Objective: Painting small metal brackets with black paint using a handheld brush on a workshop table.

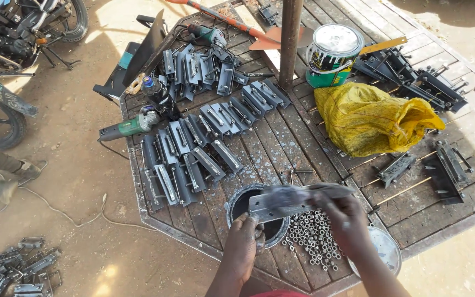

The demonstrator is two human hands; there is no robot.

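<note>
Outdoor yard, dirt floor, octagonal slatted metal desk (281,143) around a rusty centre post (291,38). Left hand (244,242) closed on the lower end of a flat grey steel bracket (295,199), right hand (344,215) gripping its other end, piece held just above an open black paint tin (243,206) at the near edge. Bracket is motion-blurred, so detail is unclear. Risk: a slip drops it into the tin or onto the loose nuts (311,242) heaped beside it, and they'd likely scatter through the slats. Bare hands on cut steel edges, cuts possible. Further out: rows of finished brackets (193,154) on the left half, a green angle grinder (127,127) overhanging the left edge with its cable trailing on the ground, snag hazard. Yellow sack (369,118) right of centre.
</note>
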